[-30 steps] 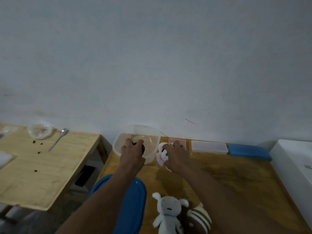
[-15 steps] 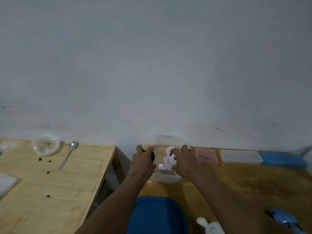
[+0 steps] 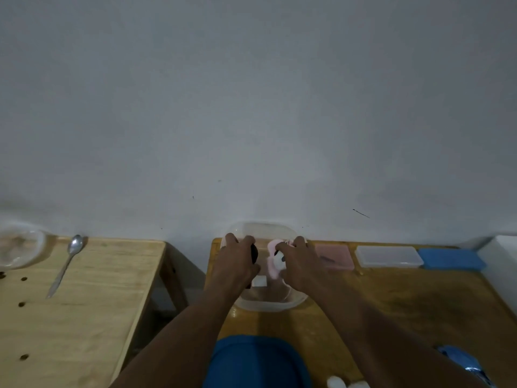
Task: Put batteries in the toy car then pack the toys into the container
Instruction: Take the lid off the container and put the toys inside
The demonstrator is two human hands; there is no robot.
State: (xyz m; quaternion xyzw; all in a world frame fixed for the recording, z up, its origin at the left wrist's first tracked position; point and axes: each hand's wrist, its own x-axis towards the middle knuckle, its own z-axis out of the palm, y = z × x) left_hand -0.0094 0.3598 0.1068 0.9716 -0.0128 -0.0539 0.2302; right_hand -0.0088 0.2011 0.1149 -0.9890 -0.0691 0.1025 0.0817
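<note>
The left hand (image 3: 237,264) curls round a small dark object (image 3: 254,253), and the right hand (image 3: 300,264) grips a pink-and-white toy (image 3: 272,261). Both are held just apart over the clear container (image 3: 268,305) on the wooden table (image 3: 405,303). A white square (image 3: 258,281) inside is too blurred to read. What looks like the blue toy car (image 3: 461,359) lies near right.

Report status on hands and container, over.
Left hand grips dark item. Right hand grips pink-white toy. Both over clear container. Nothing seen blocking.
</note>
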